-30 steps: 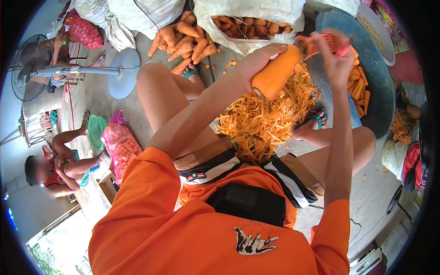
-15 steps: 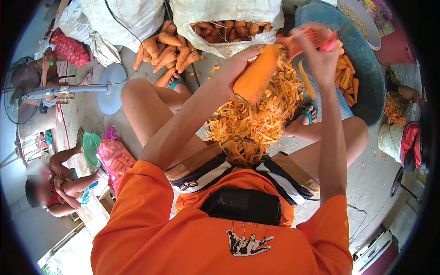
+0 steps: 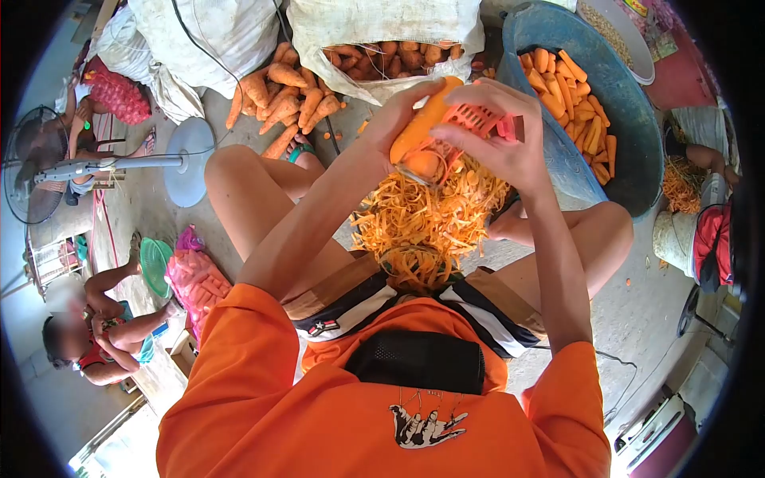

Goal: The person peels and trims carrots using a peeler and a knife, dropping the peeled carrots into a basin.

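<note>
A thick orange carrot (image 3: 413, 131) is held tilted in front of me, with my left hand (image 3: 396, 119) closed around its side. My right hand (image 3: 504, 131) grips a red slotted peeler (image 3: 476, 118), whose blade end lies against the carrot near its lower end. Right below both hands, a heap of carrot peelings (image 3: 430, 211) spreads between my legs. To the right of my right hand stands a blue tub (image 3: 641, 151) holding peeled carrots (image 3: 567, 88).
An open white sack (image 3: 382, 20) of unpeeled carrots lies ahead, beside a pile of loose carrots (image 3: 283, 95). A standing fan (image 3: 111, 163), a green basket (image 3: 155, 263) and a pink bag of carrots (image 3: 195, 279) are on the left. Other people sit at both sides.
My right hand has come down and left, bringing the peeler from beyond the carrot onto its surface. The strip of peel hanging below it is gone from there. The carrot has shifted slightly left.
</note>
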`<state>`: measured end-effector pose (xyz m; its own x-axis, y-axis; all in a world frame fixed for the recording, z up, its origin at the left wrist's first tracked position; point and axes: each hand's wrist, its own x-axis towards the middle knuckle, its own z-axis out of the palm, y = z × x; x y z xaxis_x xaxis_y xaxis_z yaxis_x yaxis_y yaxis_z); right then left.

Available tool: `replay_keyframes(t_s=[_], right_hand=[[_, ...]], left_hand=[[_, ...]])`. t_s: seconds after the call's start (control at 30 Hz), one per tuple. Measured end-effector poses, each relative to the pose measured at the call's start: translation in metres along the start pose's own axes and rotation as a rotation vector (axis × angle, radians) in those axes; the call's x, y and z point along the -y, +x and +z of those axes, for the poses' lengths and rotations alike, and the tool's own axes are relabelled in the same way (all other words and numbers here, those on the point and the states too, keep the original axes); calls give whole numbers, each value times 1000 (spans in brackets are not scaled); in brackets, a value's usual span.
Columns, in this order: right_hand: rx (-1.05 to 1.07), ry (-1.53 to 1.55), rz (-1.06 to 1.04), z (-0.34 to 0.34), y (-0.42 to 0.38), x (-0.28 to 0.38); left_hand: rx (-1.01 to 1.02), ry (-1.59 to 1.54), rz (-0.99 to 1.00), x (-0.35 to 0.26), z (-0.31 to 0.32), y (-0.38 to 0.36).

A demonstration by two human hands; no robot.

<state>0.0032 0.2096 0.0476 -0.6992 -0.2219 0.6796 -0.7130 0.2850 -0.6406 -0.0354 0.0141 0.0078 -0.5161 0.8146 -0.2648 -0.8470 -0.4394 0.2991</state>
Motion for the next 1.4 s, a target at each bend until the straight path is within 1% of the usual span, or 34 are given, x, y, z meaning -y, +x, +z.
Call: replay_keyframes(t_s=[0.07,0.1,0.17,0.2,0.23,0.27,0.3,0.33,0.37,0.4,0.43,0.5,0.53,0.57,0.63,0.67,0.7,0.77,0.83,0.9,0.93,0.97,1.0,1.03,1.07,1.1,1.13,1.17,1.2,1.23,1.27,1.3,1.37,1.4], right_hand=[[-30,57,291,-4,-5,-4],[-32,54,293,-16,-3,-20],[-293,-103,376,-44,2,-55],[-295,-108,374,-44,3,-47],[-269,156,438,-38,6,-34],[-235,426,500,-29,7,-20],[-230,429,501,-20,6,-8],[-47,145,189,-11,6,4],[130,-137,-122,-5,6,9],[75,-81,-116,0,3,2],[71,-76,-104,-2,-2,-10],[-202,119,372,-27,-2,-45],[-249,-25,262,-37,4,-53],[-249,-28,258,-39,0,-56],[-180,276,432,-29,-1,-36],[-127,203,289,-14,-3,-16],[-121,206,287,-12,-2,-14],[-21,111,202,-6,-2,-14],[22,68,177,-9,-7,-23],[-250,181,376,-31,7,-47],[-244,179,373,-34,6,-48],[-293,158,369,-35,4,-48],[-341,140,364,-34,5,-45],[-332,147,364,-29,6,-34],[-177,88,292,-22,3,-22],[-21,32,217,-14,3,-8],[6,91,217,-9,7,4],[14,105,214,-9,9,0],[-57,140,285,-15,9,-10],[-130,170,354,-24,10,-22],[-207,108,344,-36,12,-45],[-200,108,339,-49,11,-63],[-354,-93,269,-64,14,-88],[-338,8,315,-59,20,-72]], left_hand=[[166,124,26,7,-7,-6],[168,123,22,9,-2,-6],[-241,255,80,13,14,-5],[-209,272,59,11,11,-4],[-206,275,64,8,7,-1],[-146,227,52,7,2,1],[-88,177,38,6,-4,2],[-89,177,43,6,-12,4],[16,207,94,5,-22,4],[117,235,141,7,-28,3],[108,231,132,10,-20,-3],[-157,287,45,10,3,-7],[-164,216,11,10,8,-8],[-160,218,14,11,10,-5],[-164,157,123,11,10,3],[-167,153,127,11,9,3],[-146,177,126,10,8,4],[-133,203,131,6,5,4],[-58,189,42,5,-1,4],[-53,223,63,6,0,1],[-123,238,69,8,8,0],[-197,254,76,8,14,-1],[-200,251,85,6,8,5],[-124,174,67,3,-1,13],[-47,99,48,2,-10,20],[-53,95,59,3,-7,22],[-101,161,94,2,0,23],[-152,227,126,0,4,20],[-21,178,66,-5,1,17],[-26,178,73,-8,5,15],[-101,241,74,-9,14,16],[-173,301,76,-9,22,18],[-139,252,134,-8,30,21],[-190,292,181,-9,31,24]])
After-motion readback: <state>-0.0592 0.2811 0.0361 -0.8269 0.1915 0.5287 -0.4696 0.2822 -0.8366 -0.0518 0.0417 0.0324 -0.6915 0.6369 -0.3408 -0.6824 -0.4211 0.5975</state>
